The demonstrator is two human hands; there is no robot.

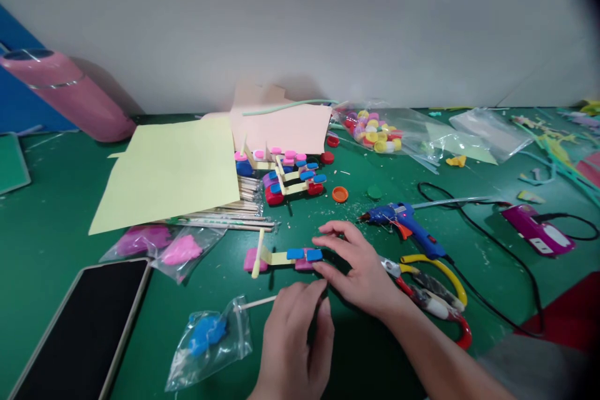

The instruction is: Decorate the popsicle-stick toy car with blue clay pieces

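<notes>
We count one small model (280, 259) before us on the desk (197, 290), bearing two blue blocks (295, 254); our right hand (356, 267) spreads thumb and fingers about its right end, contact uncertain; our left hand (296, 332) curls just below, hiding part of one pale stick (257, 304), and we cannot tell whether it grips anything; one glue gun (407, 219) and pliers (434, 303) crowd our right; one phone (84, 332) and one bag of blue clay (209, 334) lie leftward.
</notes>
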